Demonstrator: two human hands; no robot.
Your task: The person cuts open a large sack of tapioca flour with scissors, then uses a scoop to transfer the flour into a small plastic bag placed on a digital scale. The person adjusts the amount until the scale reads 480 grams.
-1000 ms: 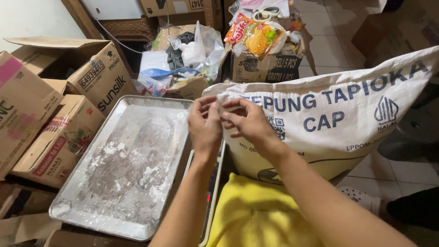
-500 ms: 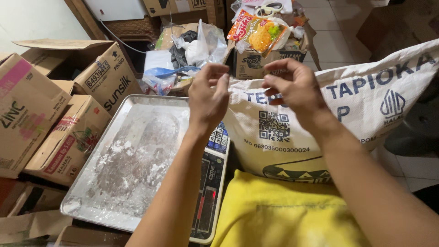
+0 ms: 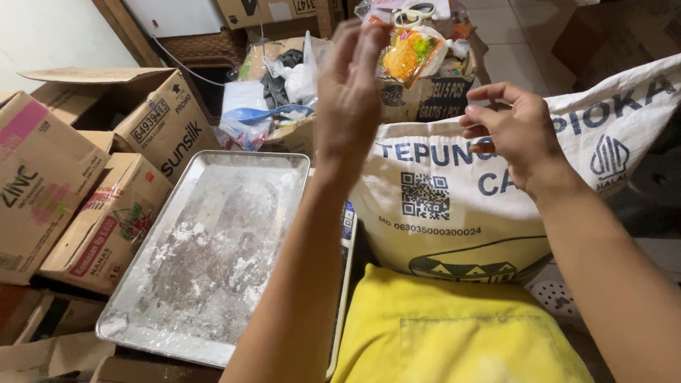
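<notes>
Head view: both hands are raised in front of a large white sack (image 3: 454,206) with blue lettering that lies on its side at the right, its mouth end toward the centre. The left hand (image 3: 351,92) is lifted highest, fingers up and close together, blurred; whether it pinches anything I cannot tell. The right hand (image 3: 514,131) hovers just over the sack's upper edge with fingers curled and a little apart, gripping nothing that shows. The sack's top looks folded over, and nothing has come out of it.

To the left, a metal tray (image 3: 213,248) lies flat, dusted with patchy white powder and otherwise bare. Near the camera lies a yellow cloth (image 3: 454,333). Cardboard boxes (image 3: 85,184) stand at far left, and plastic bags and snack packets (image 3: 397,50) fill a box behind.
</notes>
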